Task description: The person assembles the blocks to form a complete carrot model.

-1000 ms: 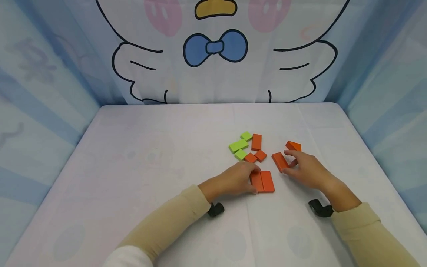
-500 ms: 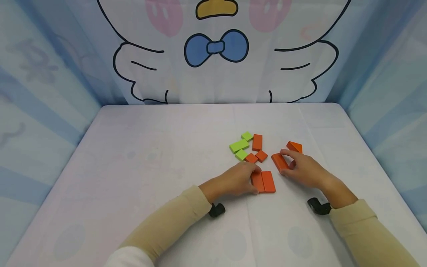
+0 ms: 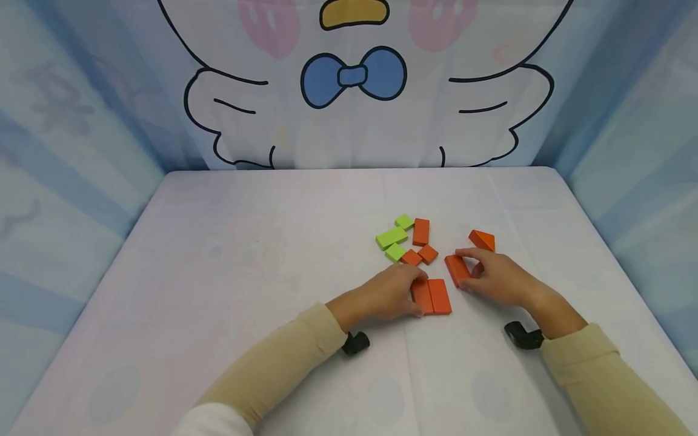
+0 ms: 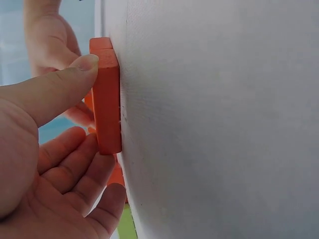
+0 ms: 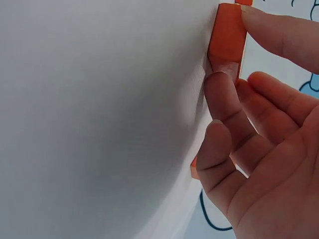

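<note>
Two orange rectangular blocks lie flat side by side in the head view. My left hand (image 3: 384, 293) holds the left block (image 3: 422, 297) by its ends, the thumb at the near end and fingers at the far end. The right block (image 3: 440, 296) lies against it. Further right, my right hand (image 3: 498, 275) pinches another orange rectangular block (image 3: 455, 270) between thumb and fingers. The left wrist view shows the thumb on the upper end of an orange block (image 4: 107, 104). In the right wrist view, thumb and fingertips bracket the pinched block (image 5: 227, 35) at the table surface.
An orange triangular block (image 3: 483, 240) lies just beyond my right hand. Behind the left hand is a loose cluster: several green blocks (image 3: 391, 238), two small orange blocks (image 3: 428, 254) and an upright-lying orange rectangular block (image 3: 421, 232). A printed curtain (image 3: 354, 133) rises behind the white table (image 3: 262, 242).
My right hand has shifted slightly left along its block, and that block has moved slightly toward me. The left hand and its pair of blocks stay about where they were.
</note>
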Demonstrator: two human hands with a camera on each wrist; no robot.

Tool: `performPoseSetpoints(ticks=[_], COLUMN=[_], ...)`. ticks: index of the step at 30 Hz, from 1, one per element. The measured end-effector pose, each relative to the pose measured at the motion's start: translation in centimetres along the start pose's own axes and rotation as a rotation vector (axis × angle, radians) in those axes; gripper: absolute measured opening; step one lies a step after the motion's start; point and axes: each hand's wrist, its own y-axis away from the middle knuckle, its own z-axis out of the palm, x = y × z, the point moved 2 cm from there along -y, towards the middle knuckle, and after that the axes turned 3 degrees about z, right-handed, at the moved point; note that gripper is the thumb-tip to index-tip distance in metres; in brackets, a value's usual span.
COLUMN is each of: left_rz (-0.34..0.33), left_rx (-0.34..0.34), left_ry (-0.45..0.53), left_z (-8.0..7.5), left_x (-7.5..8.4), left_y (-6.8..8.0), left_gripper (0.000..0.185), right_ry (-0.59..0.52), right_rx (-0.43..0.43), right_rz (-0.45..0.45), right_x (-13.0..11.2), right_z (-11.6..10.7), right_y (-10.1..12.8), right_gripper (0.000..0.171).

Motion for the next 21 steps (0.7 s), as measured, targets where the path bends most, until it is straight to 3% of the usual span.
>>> performPoseSetpoints(ticks=[7,21], left_rz=[-0.009,0.019], left_rx=[0.000,0.013], left_ry=[-0.029,-0.048], left_z=[-0.2,0.8], left_x=[0.6,1.8], left_y=[0.0,-1.6], left_gripper=[0.063,0.061], right_ry=[-0.002,-0.020], right_rx=[-0.040,-0.010], right_rz=[0.007,-0.011], right_x=[-0.1,0.7], right_z=[0.1,0.7], right_y=[1.4,3.9], right_gripper=[0.064,0.062])
